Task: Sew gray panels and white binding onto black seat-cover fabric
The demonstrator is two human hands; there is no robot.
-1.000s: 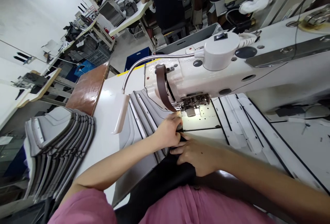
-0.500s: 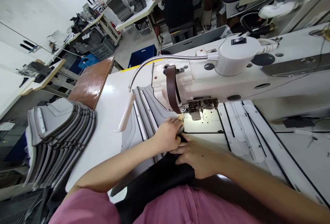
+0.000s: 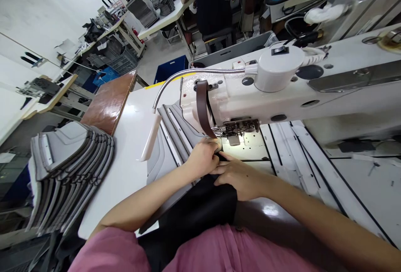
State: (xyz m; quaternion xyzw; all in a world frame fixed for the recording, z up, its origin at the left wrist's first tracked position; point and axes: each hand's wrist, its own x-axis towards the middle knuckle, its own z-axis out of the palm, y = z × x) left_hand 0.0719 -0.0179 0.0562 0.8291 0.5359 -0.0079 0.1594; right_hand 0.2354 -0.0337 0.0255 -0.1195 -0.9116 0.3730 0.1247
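Note:
Under the head of a white sewing machine (image 3: 232, 105) lies a grey padded fabric panel (image 3: 159, 155) with white strips along its seams. My left hand (image 3: 203, 159) is closed on the panel's edge, close beside the lit needle area. Just right of it, my right hand (image 3: 239, 178) pinches black fabric (image 3: 200, 203), which drapes toward my lap. The fingers of both hands nearly touch, and they hide the exact place where the grey and black pieces meet. A brown strap (image 3: 204, 109) loops down from the machine head above my left hand.
A tall stack of grey panels (image 3: 69, 167) stands at the left. A bendable lamp (image 3: 150, 136) hangs over the table. White strips (image 3: 294, 159) lie right of the needle plate. A blue bin (image 3: 171, 71) and a seated person (image 3: 208, 4) are beyond the machine.
The whole view has shifted slightly. Both hands keep their grip by the needle, with little movement. The black fabric in front of me lies a little more spread out.

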